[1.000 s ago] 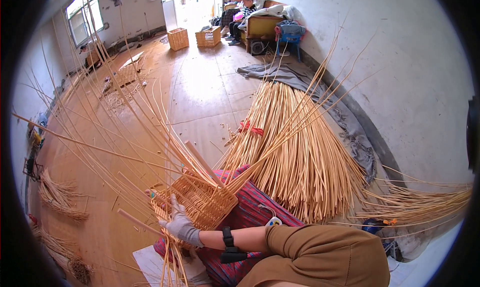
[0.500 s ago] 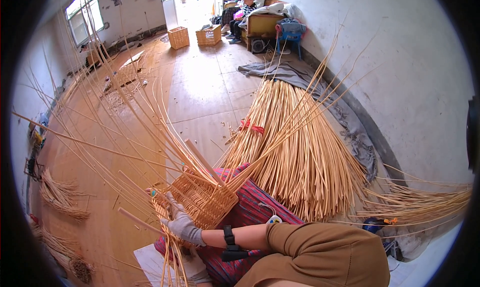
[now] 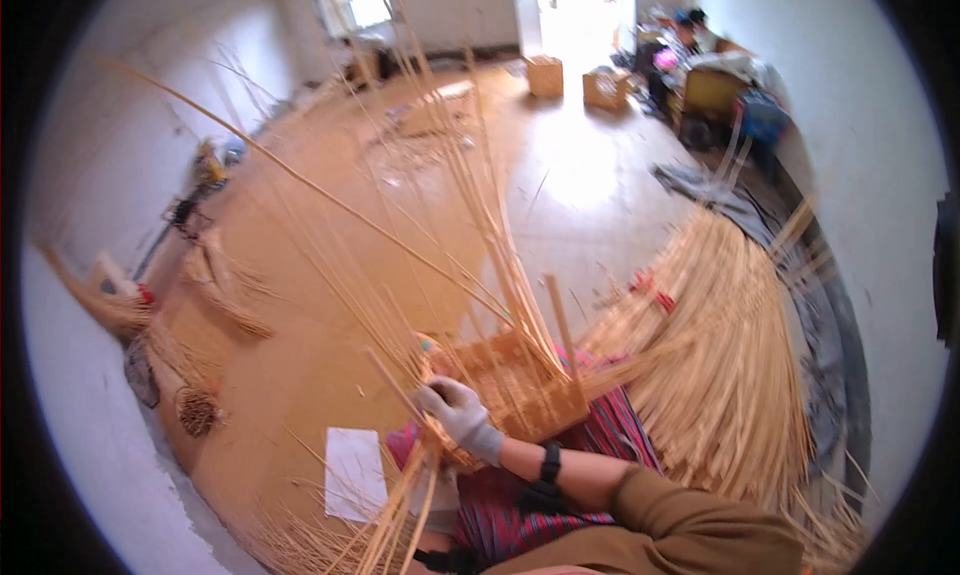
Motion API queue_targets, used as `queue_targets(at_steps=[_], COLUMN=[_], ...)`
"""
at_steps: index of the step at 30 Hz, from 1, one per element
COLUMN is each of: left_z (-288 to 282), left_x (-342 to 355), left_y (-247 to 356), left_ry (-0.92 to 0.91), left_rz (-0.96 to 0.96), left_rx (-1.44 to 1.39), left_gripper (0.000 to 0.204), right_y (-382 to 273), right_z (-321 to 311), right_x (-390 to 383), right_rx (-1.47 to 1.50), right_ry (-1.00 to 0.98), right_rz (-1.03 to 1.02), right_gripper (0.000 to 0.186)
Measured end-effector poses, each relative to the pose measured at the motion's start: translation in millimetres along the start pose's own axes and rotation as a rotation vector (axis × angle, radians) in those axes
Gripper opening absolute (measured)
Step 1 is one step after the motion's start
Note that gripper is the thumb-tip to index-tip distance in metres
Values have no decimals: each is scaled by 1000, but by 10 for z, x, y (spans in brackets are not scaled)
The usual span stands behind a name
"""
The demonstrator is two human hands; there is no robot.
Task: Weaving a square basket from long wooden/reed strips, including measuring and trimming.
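A half-woven wicker basket (image 3: pixel 520 390) rests tilted on a striped cloth (image 3: pixel 505 510) over my lap. Long rods fan out from its sides, and thick stakes stand at two corners. My right hand (image 3: pixel 460 415), in a pale glove, is closed at the basket's near-left corner, its fingers curled on a wicker rod beside a stake (image 3: pixel 392 383). Lower down, my gloved left hand (image 3: pixel 438 503) sits beneath the basket, behind a bunch of rods (image 3: pixel 385 520) that hang toward me. Those rods and motion blur hide its fingers.
A big fan of loose rods (image 3: pixel 715 365) lies to the right beside a grey cloth (image 3: pixel 825 345). White paper (image 3: pixel 355 475) and rod bundles (image 3: pixel 200 410) lie on the left floor. Two finished-looking baskets (image 3: pixel 545 77) stand far off, near people seated on a sofa (image 3: pixel 715 95).
My view has swung left, so the scene sits farther right. My right hand stays at the basket's corner, its fingers now more curled. The basket remains on my lap.
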State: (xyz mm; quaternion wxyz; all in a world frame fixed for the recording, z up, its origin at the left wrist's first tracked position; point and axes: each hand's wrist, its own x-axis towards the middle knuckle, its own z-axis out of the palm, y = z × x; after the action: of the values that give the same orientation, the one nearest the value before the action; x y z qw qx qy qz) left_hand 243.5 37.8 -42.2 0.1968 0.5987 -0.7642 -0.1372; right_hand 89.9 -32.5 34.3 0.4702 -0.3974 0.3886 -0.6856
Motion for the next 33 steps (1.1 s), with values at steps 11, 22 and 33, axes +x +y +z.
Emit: queue_targets(at_steps=[11,22,33], left_z=[512,-267,155], left_x=[-159,-330,371], left_y=[-299,638,729], left_ry=[3,7,-120], left_rz=[-32,176,-292], left_rx=[-181,-97,-885], left_gripper=[74,67,20], right_y=[-597,-99,-485], right_z=[10,-1225,-929], right_x=[-133,-670,-215], right_rx=[-407,331,-514], right_ry=[79,99,-44], right_rz=[-453,72,-210], right_gripper=[32,29,41])
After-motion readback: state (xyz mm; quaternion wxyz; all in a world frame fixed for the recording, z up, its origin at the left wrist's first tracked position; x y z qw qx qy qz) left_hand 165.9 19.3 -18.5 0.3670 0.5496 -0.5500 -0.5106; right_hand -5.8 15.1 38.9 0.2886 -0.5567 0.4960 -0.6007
